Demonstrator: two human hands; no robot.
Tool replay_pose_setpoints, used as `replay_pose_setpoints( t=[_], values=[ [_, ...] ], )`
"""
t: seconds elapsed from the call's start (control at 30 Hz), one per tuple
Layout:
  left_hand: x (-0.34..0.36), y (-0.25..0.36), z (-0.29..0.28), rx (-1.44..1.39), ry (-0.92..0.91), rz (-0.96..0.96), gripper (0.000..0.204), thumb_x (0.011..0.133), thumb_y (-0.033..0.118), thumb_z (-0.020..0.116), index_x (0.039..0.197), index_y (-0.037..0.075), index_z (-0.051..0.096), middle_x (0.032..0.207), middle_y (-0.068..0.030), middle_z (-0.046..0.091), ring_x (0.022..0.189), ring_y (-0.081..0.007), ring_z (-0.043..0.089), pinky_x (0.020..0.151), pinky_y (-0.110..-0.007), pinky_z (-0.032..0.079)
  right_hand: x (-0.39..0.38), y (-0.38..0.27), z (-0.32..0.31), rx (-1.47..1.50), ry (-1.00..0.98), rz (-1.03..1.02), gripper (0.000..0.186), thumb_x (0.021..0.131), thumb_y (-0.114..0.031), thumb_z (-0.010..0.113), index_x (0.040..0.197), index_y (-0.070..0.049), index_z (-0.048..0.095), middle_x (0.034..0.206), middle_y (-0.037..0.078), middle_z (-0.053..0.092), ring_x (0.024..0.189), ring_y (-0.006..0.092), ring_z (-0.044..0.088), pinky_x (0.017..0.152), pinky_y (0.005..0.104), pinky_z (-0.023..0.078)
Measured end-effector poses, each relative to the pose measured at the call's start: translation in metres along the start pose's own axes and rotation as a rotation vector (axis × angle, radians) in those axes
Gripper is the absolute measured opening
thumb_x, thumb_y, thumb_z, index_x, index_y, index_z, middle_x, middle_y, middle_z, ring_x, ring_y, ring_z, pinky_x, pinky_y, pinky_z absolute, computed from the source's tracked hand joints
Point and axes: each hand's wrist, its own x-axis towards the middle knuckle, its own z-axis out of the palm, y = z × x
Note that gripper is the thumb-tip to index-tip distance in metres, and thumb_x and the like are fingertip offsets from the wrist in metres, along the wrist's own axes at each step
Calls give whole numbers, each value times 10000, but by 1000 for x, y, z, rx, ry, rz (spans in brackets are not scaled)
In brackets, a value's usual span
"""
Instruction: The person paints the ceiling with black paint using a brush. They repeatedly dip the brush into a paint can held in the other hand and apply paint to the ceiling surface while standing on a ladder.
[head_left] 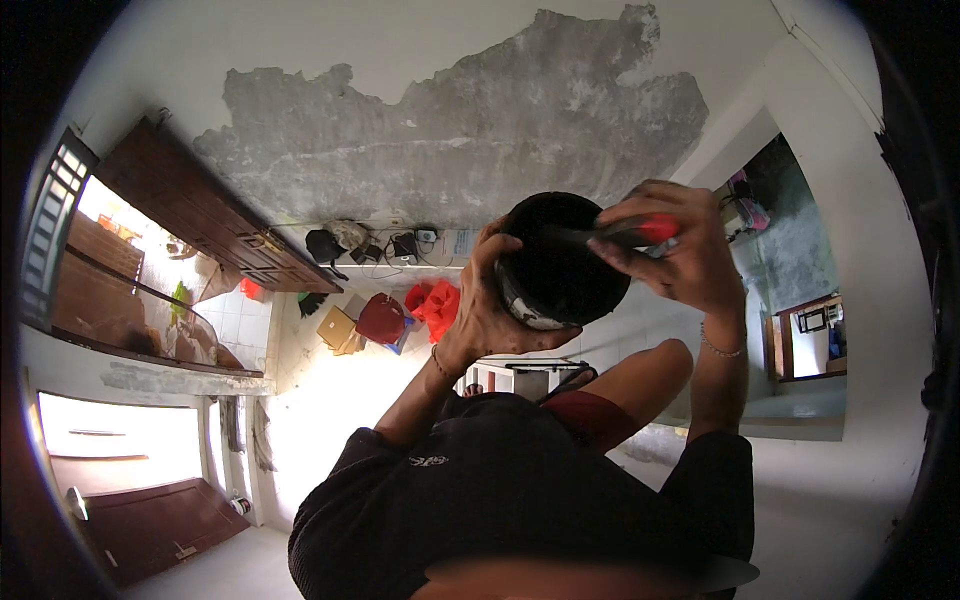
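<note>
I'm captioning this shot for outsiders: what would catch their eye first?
First, the black bucket near the centre, gripped by the left hand, while the right hand holds a red-and-black-handled tool at its opening. Next, the ragged grey patch on the white wall above, then the red plastic bag left of the bucket.

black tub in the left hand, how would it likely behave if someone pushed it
The black tub is probably fairly stiff, as its rim looks round under the grip of the left hand. A push could tilt it, since that hand appears to be its only support. Its curved wall suggests it might roll if laid on its side.
</note>
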Motion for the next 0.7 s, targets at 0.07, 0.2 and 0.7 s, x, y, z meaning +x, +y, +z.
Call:
replay_pose_setpoints(
  t=[0.07,0.2,0.7],
  values=[
    [2,-1,-1,-7,-2,-23,1111,508,379,992,1364,154,320,1351,-298,478,1235,-485,535,997,-551,490,1,-1,-10,-6,27,-10,236,801,-230,837,890,-34,740,777,99,716,671,214,699,610,334,527],
    [6,-2,1,-4,6,16,1107,512,363,989,1366,149,318,1342,-295,482,1233,-479,538,985,-543,500,4,4,-14,-46,19,-22,225,819,-219,832,885,-29,731,798,106,728,689,232,705,623,345,529],
    [22,1,-3,-7,-30,-7,1081,519,385,977,1334,117,319,1255,-220,503,1116,-407,601,909,-483,521,10,-8,-6,-375,-10,-184,284,747,-161,810,997,-53,729,934,87,713,837,252,696,702,380,574]
  ],
)
